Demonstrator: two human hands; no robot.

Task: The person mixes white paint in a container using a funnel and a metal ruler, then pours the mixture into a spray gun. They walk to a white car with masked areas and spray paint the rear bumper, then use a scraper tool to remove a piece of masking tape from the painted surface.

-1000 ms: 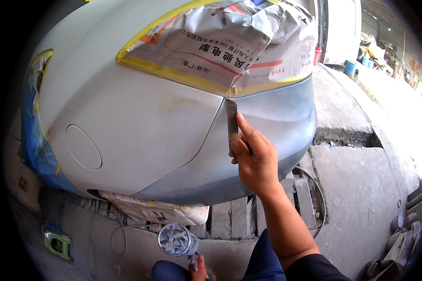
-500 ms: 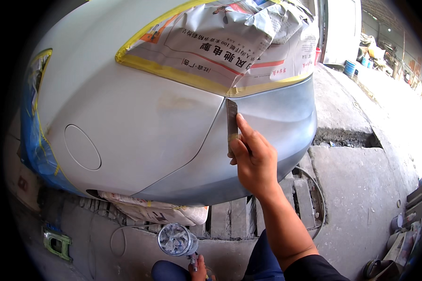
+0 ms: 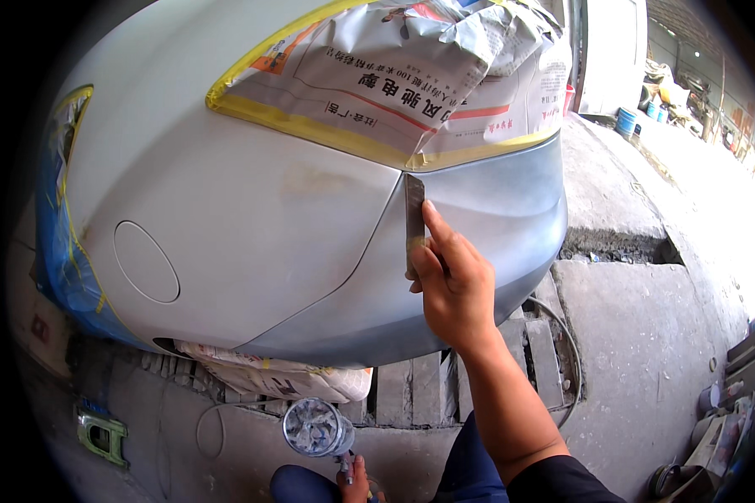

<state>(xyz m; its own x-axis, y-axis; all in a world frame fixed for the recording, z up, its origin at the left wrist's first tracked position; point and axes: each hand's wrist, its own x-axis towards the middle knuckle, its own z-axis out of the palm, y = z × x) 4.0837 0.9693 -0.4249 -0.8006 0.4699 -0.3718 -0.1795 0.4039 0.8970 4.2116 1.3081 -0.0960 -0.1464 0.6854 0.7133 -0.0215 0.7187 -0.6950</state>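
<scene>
My right hand (image 3: 459,277) pinches a flat dark strip (image 3: 415,210), its index finger stretched along one side. The strip's far end lies at the panel seam on a car body (image 3: 310,193), just below the corner of a newspaper mask (image 3: 369,84) edged with yellow tape. Whether the strip is a blade or folded abrasive, I cannot tell. Low in the picture, my left hand (image 3: 355,482) is closed around the handle of a spray gun (image 3: 345,461). On the gun sits a clear cup (image 3: 319,427) streaked with grey paint.
Right of the seam the panel (image 3: 499,201) is shaded blue-grey. Blue film (image 3: 67,260) covers the car's left side. A hose (image 3: 575,369) lies over the slotted concrete floor. A green-and-white stool-like object (image 3: 102,436) stands lower left; buckets (image 3: 627,120) stand far right.
Almost nothing differs. My right hand and the strip have shifted very slightly upward along the seam; my left hand keeps its hold on the spray gun.
</scene>
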